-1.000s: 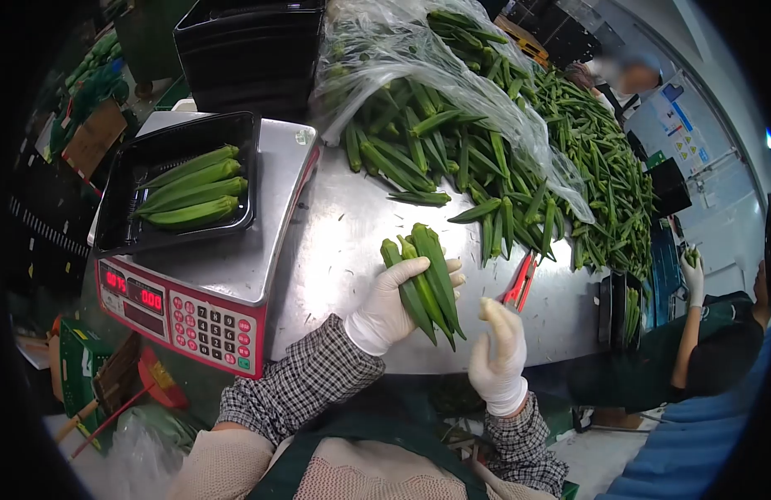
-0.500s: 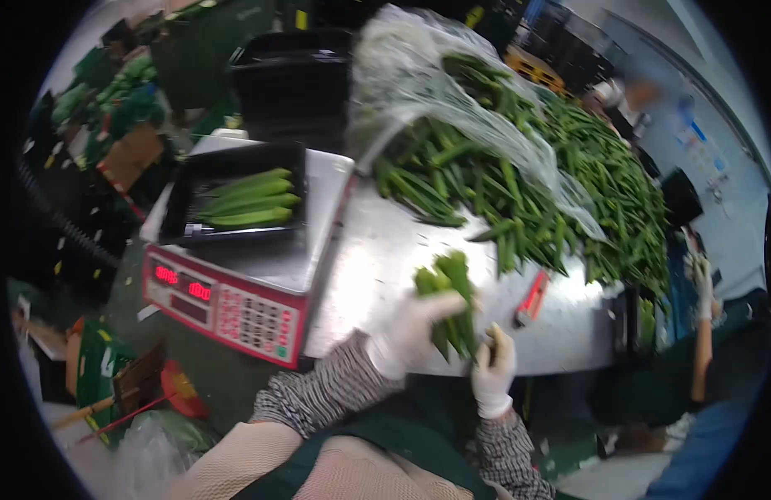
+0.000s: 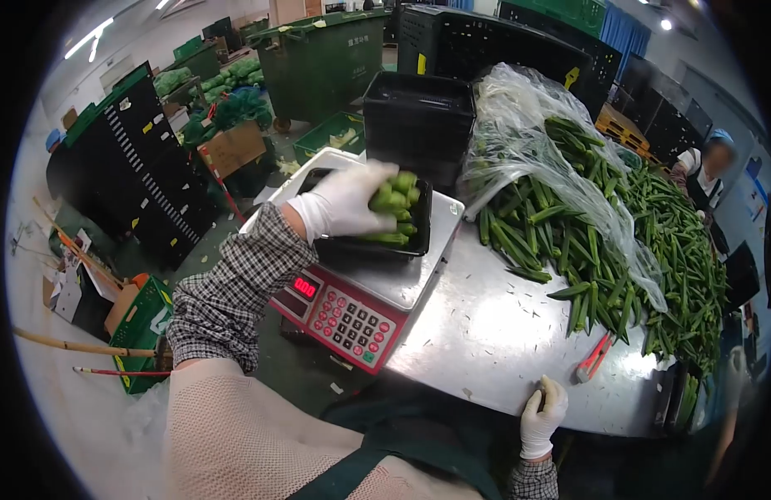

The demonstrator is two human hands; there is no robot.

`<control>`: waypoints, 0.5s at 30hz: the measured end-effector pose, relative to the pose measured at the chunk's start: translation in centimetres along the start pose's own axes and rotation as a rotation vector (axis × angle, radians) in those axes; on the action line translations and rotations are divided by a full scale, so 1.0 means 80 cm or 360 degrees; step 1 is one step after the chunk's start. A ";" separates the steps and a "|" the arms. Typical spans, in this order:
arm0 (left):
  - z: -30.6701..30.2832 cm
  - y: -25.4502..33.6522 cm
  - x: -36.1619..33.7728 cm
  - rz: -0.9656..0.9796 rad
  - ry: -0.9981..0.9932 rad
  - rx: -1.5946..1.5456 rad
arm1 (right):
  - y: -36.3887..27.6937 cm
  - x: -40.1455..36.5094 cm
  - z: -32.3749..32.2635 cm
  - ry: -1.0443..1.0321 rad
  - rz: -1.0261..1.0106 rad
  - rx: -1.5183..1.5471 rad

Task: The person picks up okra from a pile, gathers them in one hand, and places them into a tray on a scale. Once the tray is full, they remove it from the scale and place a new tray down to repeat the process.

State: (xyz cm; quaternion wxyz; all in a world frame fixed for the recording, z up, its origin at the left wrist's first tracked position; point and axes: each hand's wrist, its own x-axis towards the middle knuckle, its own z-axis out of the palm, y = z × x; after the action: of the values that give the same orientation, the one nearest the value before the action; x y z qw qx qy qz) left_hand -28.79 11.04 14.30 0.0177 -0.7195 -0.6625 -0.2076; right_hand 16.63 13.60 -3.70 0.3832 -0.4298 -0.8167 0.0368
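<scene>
My left hand (image 3: 352,202), in a white glove, is closed around a bunch of okra (image 3: 394,198) above the black tray (image 3: 423,223). More okra lies in the tray beneath, partly hidden by the hand. The tray rests on the steel pan of a red digital scale (image 3: 352,321). My right hand (image 3: 542,419), also gloved, is at the front edge of the steel table (image 3: 477,350). Its fingers are curled together, and what they hold, if anything, cannot be made out. A red-handled cutter (image 3: 594,360) lies up and right of it.
A large okra heap (image 3: 677,242) covers the table's right side, partly under a clear plastic sheet (image 3: 527,125). Stacked black trays (image 3: 419,112) stand behind the scale. A person (image 3: 706,171) is at the far right. Green bins (image 3: 323,62) and crates are on the floor behind.
My left hand has carried the okra bunch from over the table, up and left to the tray on the scale. My right hand has parted from the bunch and stays low by the table edge.
</scene>
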 end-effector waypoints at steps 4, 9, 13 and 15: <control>-0.043 -0.002 -0.001 -0.0098 -0.0285 -0.0281 | 0.001 -0.001 -0.002 -0.0024 -0.0011 -0.0006; -0.126 0.002 -0.021 -0.0259 0.0247 -0.0354 | 0.004 0.003 -0.002 -0.0024 0.0138 0.0295; -0.146 -0.026 -0.047 -0.0296 0.0238 -0.0281 | -0.024 0.046 -0.013 -0.0135 0.0191 0.0486; -0.142 -0.030 -0.054 -0.0316 0.0185 -0.0223 | -0.038 0.072 -0.001 -0.0198 0.0097 0.0577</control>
State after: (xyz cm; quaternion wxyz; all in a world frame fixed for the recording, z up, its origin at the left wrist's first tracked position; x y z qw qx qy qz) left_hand -34.39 3.78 22.71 -0.0149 -0.6367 -0.7121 -0.2954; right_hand 12.69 15.93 0.96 0.4020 -0.3751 -0.8055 0.2213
